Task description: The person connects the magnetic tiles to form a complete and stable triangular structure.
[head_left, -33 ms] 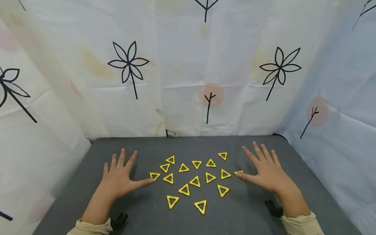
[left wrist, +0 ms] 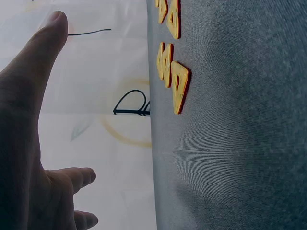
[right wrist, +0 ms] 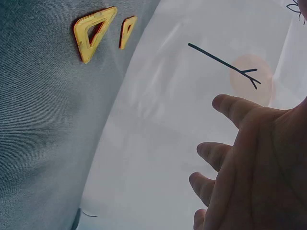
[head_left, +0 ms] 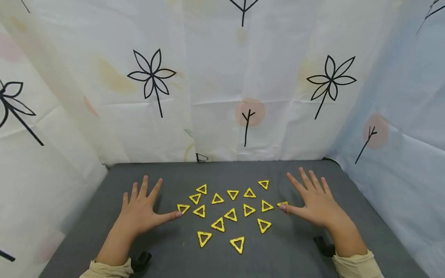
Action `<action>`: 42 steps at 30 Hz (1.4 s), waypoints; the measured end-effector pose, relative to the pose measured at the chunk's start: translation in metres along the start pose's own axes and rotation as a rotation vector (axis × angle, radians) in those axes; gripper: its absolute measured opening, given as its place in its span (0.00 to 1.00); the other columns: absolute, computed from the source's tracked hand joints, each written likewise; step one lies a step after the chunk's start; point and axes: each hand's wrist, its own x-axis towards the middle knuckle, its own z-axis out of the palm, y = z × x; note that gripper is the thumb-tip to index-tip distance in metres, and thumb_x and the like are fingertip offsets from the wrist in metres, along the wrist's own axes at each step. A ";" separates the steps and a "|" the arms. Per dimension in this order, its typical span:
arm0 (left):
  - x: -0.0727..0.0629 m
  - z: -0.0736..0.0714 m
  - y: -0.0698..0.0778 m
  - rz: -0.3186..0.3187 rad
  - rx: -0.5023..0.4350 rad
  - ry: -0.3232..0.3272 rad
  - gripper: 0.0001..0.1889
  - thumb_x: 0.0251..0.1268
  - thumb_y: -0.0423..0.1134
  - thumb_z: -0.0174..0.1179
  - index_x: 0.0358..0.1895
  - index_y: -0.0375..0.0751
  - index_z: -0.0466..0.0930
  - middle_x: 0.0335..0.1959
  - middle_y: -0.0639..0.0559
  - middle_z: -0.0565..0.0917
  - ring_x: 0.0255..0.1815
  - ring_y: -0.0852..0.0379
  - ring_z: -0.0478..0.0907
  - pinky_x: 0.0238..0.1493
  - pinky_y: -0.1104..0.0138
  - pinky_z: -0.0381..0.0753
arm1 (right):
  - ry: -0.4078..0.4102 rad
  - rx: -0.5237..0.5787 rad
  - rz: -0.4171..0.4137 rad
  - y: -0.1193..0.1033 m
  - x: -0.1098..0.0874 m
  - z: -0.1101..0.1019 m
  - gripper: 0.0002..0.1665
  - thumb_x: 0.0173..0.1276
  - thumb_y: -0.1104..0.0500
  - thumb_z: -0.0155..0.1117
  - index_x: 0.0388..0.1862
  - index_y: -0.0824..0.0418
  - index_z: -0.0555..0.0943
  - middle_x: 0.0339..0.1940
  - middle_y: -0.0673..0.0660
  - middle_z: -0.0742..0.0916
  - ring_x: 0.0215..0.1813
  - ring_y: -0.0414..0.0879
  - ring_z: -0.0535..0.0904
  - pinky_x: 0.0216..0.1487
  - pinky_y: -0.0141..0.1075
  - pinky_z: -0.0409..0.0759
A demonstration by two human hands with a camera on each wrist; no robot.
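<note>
Several flat yellow triangular rings lie scattered over the grey tabletop between two bare hands. My left hand hovers with fingers spread straight, its thumb tip overlapping the leftmost triangle in the head view. The left wrist view shows that hand raised off the cloth, a triangle apart from it. On the other side, my right hand is held palm down, fingers splayed, its thumb partly covering the rightmost triangle from above. In the right wrist view a triangle lies away from the fingers. Neither hand holds anything.
Around the grey table hangs a white curtain printed with black flowers and twigs, behind it and at both sides. The nearest triangles lie toward the table's front. Black bands are at both wrists, by beige sleeves.
</note>
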 end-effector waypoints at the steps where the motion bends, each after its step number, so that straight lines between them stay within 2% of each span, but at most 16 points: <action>1: 0.000 0.000 0.000 0.000 0.001 -0.001 0.73 0.45 0.90 0.59 0.89 0.49 0.46 0.87 0.27 0.37 0.83 0.15 0.37 0.72 0.19 0.39 | -0.001 0.002 -0.003 0.000 0.000 0.000 0.64 0.64 0.19 0.63 0.90 0.43 0.50 0.90 0.67 0.48 0.88 0.74 0.40 0.80 0.74 0.33; 12: 0.001 -0.002 0.003 0.025 -0.001 0.013 0.71 0.47 0.90 0.57 0.89 0.53 0.43 0.88 0.28 0.37 0.83 0.15 0.37 0.72 0.19 0.39 | 0.011 -0.006 0.004 0.003 -0.006 0.005 0.64 0.64 0.20 0.64 0.90 0.42 0.50 0.90 0.69 0.50 0.87 0.76 0.42 0.79 0.75 0.35; 18: -0.002 -0.002 0.003 0.016 0.004 -0.008 0.72 0.46 0.90 0.58 0.89 0.51 0.44 0.87 0.27 0.37 0.83 0.15 0.36 0.72 0.19 0.38 | 0.037 0.015 -0.016 0.004 -0.008 0.011 0.64 0.64 0.21 0.64 0.90 0.41 0.49 0.90 0.68 0.49 0.88 0.74 0.42 0.80 0.74 0.35; 23: -0.001 -0.003 0.003 0.021 -0.011 0.010 0.71 0.46 0.90 0.58 0.89 0.51 0.44 0.87 0.28 0.36 0.84 0.16 0.34 0.72 0.19 0.37 | 0.068 -0.004 -0.019 0.003 -0.003 0.007 0.65 0.64 0.20 0.64 0.90 0.40 0.47 0.90 0.66 0.48 0.89 0.72 0.40 0.81 0.73 0.35; 33: -0.005 0.001 0.002 0.011 -0.005 -0.005 0.72 0.46 0.90 0.58 0.89 0.49 0.45 0.87 0.25 0.37 0.83 0.14 0.35 0.72 0.19 0.39 | 0.057 -0.010 -0.001 -0.003 -0.003 0.005 0.65 0.62 0.19 0.64 0.90 0.44 0.53 0.90 0.67 0.50 0.88 0.73 0.42 0.81 0.73 0.35; 38: -0.005 0.000 0.003 0.007 -0.008 -0.016 0.71 0.47 0.90 0.58 0.89 0.48 0.46 0.87 0.25 0.38 0.83 0.14 0.36 0.72 0.20 0.39 | 0.064 -0.020 0.000 -0.002 -0.003 0.005 0.66 0.62 0.19 0.64 0.90 0.44 0.52 0.90 0.67 0.50 0.88 0.73 0.41 0.81 0.73 0.34; 42: -0.004 -0.002 0.003 0.014 -0.001 -0.001 0.71 0.47 0.90 0.58 0.88 0.48 0.47 0.86 0.25 0.40 0.83 0.14 0.37 0.73 0.20 0.40 | 0.072 -0.018 -0.014 -0.001 -0.002 0.002 0.65 0.63 0.19 0.64 0.90 0.43 0.50 0.90 0.66 0.49 0.88 0.73 0.41 0.81 0.73 0.35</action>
